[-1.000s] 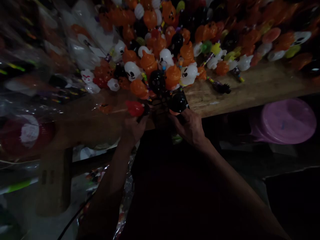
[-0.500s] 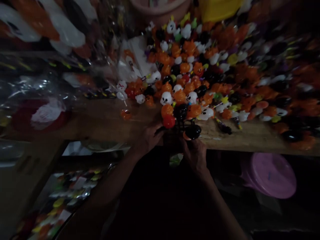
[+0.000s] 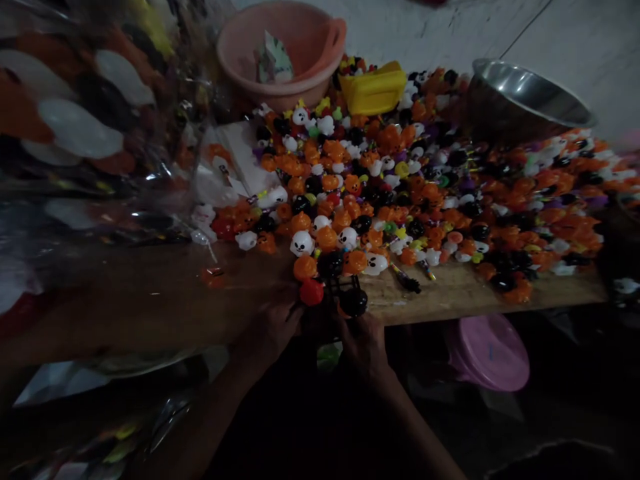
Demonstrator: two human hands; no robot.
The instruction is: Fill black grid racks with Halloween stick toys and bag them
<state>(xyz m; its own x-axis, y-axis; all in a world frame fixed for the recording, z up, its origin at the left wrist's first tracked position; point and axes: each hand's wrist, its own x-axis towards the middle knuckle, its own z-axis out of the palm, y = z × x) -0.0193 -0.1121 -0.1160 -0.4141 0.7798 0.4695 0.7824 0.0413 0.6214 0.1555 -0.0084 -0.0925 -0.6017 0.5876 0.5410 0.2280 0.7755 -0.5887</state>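
In dim light, both hands are at the front edge of the wooden bench (image 3: 420,305). Beside a shiny red ball-shaped toy piece (image 3: 311,292), my left hand (image 3: 275,327) has curled fingers; what they hold is too dark to make out. My right hand (image 3: 367,343) is closed at the underside of a black round toy piece (image 3: 354,302) with a bit of orange under it. Between the hands shows a black ladder-like frame (image 3: 344,285). Just behind it sit a white skull-faced piece (image 3: 303,243), an orange piece (image 3: 305,268) and a white ghost-like piece (image 3: 375,264).
A wide heap of small plastic toys (image 3: 430,193) covers the bench. Behind stand a pink basin (image 3: 237,73), a yellow tub (image 3: 373,93) and a steel bowl (image 3: 510,110). Clear plastic bags (image 3: 165,187) of toys crowd the left. A pink stool (image 3: 493,353) is below the bench.
The view has tilted up and turned right, bringing the steel bowl and wall into sight. Both hands stay by the same black frame and toy pieces.
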